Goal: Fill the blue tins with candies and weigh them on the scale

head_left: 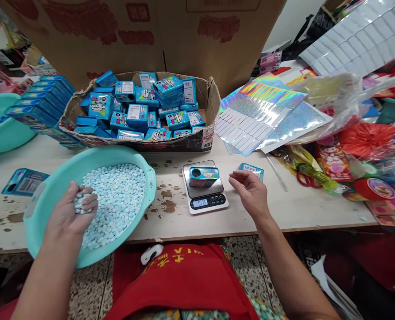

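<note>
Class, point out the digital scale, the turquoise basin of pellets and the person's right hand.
Digital scale [209, 202]: head view, on its front control panel.
Turquoise basin [109, 155]: head view, inside of its far wall.
Right hand [252, 194]: head view, middle of the hand.

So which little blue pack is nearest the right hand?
The blue pack partly behind the right hand. It alone is right of the scale; others are on it, in the cardboard box or farther left.

Tin [204, 177] — "CARAMELO MACIZO"; scale [201, 192] — digits 1575
</note>
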A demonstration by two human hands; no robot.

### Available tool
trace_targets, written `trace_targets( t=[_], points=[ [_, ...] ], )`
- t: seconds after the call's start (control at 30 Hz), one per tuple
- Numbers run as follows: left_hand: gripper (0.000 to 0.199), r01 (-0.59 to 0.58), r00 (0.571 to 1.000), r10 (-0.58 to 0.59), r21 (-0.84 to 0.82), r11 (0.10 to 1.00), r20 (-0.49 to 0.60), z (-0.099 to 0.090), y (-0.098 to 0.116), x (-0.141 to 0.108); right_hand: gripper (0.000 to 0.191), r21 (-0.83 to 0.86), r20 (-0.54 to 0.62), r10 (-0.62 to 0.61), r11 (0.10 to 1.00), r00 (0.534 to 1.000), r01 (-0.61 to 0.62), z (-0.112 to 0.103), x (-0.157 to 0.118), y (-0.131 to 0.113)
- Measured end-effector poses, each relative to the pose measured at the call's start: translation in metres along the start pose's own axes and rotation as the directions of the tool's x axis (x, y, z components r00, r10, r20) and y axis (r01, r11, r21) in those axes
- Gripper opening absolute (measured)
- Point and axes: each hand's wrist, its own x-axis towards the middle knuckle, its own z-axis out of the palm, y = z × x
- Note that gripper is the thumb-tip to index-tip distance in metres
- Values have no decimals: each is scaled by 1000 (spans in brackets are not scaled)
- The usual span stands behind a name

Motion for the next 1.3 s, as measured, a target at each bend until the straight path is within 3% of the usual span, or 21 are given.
trace_targets(
  t=[0.2, 0.27, 0.3, 0.33, 0.37, 0.43, 0.47, 0.5, 0.53, 0.57, 0.67, 0.73, 0.8, 0.83, 0.9, 1.0, 1.07, 1.13, 1.2, 1.3],
  points=[
    [18, -45, 997, 37, 121, 992, 66, -4, -6, -2, 29, -10, 60, 6, 1000, 998, -5, 7, -4, -1],
    [11, -139, 989, 117, 297, 945, 91, -8, -7, -1, 28, -62, 57, -22, 998, 998, 26, 5, -3, 0],
    [12, -202, 979, 169, 462, 864, 113, -10, -7, 0, 28, -117, 29, -58, 991, 998, 61, 2, -1, 2],
    [16, -267, 963, 216, 644, 717, 159, -11, -7, 1, 29, -191, -14, -103, 977, 995, 99, -3, 1, 3],
    [23, -331, 940, 252, 794, 510, 230, -12, -6, 1, 30, -279, -64, -154, 951, 986, 130, -8, 4, 5],
    [34, -428, 882, 264, 899, 98, 391, -7, -6, -2, 34, -432, -157, -238, 889, 958, 150, -16, 10, 6],
    [37, -462, 852, 271, 887, -15, 449, 0, -7, -6, 38, -467, -176, -257, 871, 950, 150, -18, 12, 5],
    [39, -489, 827, 294, 871, -46, 479, 9, -10, -11, 44, -470, -165, -262, 868, 951, 157, -17, 13, 4],
    [40, -507, 811, 332, 862, -9, 481, 20, -15, -18, 51, -445, -125, -256, 878, 959, 176, -13, 13, 1],
    [39, -528, 806, 366, 845, 86, 466, 33, -21, -25, 60, -397, -55, -240, 896, 969, 200, -6, 12, -2],
    [39, -560, 829, 369, 608, 563, 421, 74, -50, -44, 65, -214, 219, -152, 956, 964, 200, 27, 6, -17],
    [42, -426, 877, 279, 368, 826, 390, 96, -67, -50, 50, -143, 301, -114, 976, 947, 163, 49, 4, -31],
    [42, -213, 934, 147, 178, 961, 324, 109, -73, -51, 37, -105, 312, -188, 967, 931, 231, 66, 7, -52],
    [41, -117, 954, 85, 97, 988, 288, 111, -71, -50, 34, -87, 316, -270, 946, 909, 312, 73, 9, -66],
    [45, -7, 972, 23, -69, 998, 233, 111, -61, -50, 32, -53, 344, -464, 858, 816, 510, 86, 15, -97],
    [54, -31, 988, 70, -264, 964, 141, 101, -38, -51, 33, -69, 416, -645, 680, 641, 730, 114, 21, -137],
    [52, -42, 994, 73, -338, 940, 77, 92, -26, -50, 33, -106, 487, -667, 596, 564, 796, 140, 20, -151],
    [45, -40, 997, 64, -404, 914, 46, 80, -18, -47, 33, -116, 545, -651, 565, 528, 817, 166, 17, -156],
    [39, -51, 996, 76, -462, 885, 36, 66, -12, -43, 33, -107, 562, -642, 569, 522, 815, 186, 11, -157],
    [34, -52, 996, 81, -496, 867, 38, 45, -5, -39, 34, -76, 547, -661, 571, 513, 818, 202, 2, -157]
  ],
)
